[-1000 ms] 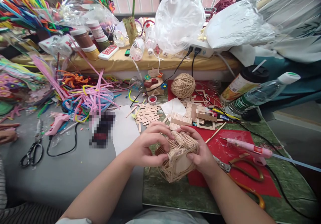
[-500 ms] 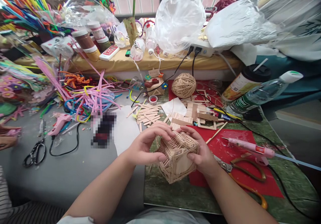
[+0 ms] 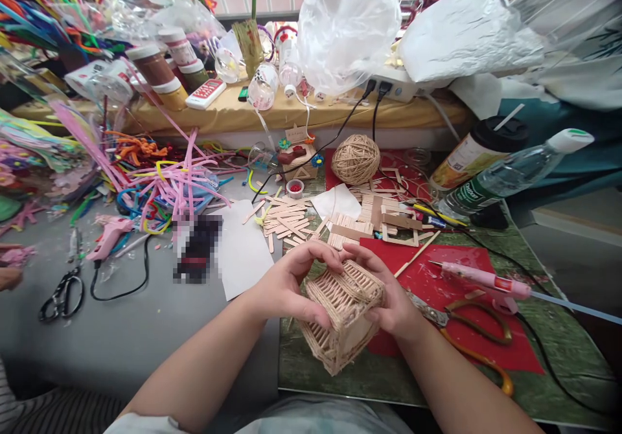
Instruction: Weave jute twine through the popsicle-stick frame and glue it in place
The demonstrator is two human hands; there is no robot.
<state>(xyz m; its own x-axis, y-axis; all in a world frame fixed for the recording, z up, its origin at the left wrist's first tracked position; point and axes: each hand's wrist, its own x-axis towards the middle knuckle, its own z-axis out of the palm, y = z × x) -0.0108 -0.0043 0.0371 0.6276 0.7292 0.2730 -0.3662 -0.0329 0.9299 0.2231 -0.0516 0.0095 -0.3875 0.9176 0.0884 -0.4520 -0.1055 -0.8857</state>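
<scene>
Grip on the craft-stick box (image 3: 343,314) shared low at centre, box tilted on a corner over the green mat (image 3: 330,376): left hand (image 3: 286,288) at its nine o'clock, fingers curled over the top edge; right hand (image 3: 389,298) at three o'clock, fingers wrapped round the far wall. Probably light, stiff, brittle at glued joints; best held by opposite walls, never by single sticks. Toward two o'clock, scissors (image 3: 479,343) and glue gun (image 3: 486,285); toward twelve, loose sticks (image 3: 286,217), then twine ball (image 3: 356,159).
</scene>
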